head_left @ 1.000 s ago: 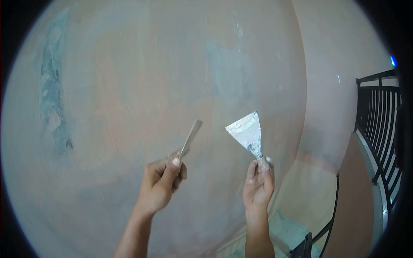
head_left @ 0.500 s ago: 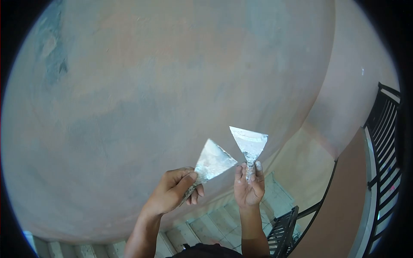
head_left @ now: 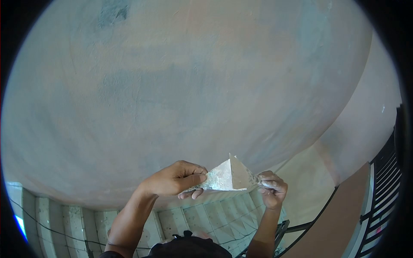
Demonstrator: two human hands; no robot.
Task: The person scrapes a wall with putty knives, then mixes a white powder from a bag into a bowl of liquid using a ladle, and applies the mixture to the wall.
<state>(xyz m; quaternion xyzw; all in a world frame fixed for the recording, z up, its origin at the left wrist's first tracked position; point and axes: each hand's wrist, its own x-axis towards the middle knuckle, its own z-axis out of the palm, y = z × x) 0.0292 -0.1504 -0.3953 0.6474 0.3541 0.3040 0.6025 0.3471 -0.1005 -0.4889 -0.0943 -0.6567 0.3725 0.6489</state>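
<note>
My left hand (head_left: 183,179) is closed round the handle of a putty knife (head_left: 218,177), its broad triangular blade smeared with white and pointing right. In my right hand (head_left: 273,188) is a second putty knife (head_left: 241,175), gripped by its narrow end, its blade pointing left. The two blade edges meet between the hands, the right one standing at an angle against the left. Whitish smears cover the fingers of my right hand. Both knives are held in front of a patchy, plastered wall (head_left: 172,99).
Tiled stairs (head_left: 202,217) run below my hands, with a thin dark cable (head_left: 56,232) along them at left. Dark metal railings (head_left: 380,185) stand at the right, and another handrail (head_left: 301,226) lies below my right hand. A bluish rough patch (head_left: 114,12) marks the upper wall.
The right putty knife has turned from pointing up to pointing left, its blade now against the left one. Both hands sit slightly lower in view, and the camera view has shifted.
</note>
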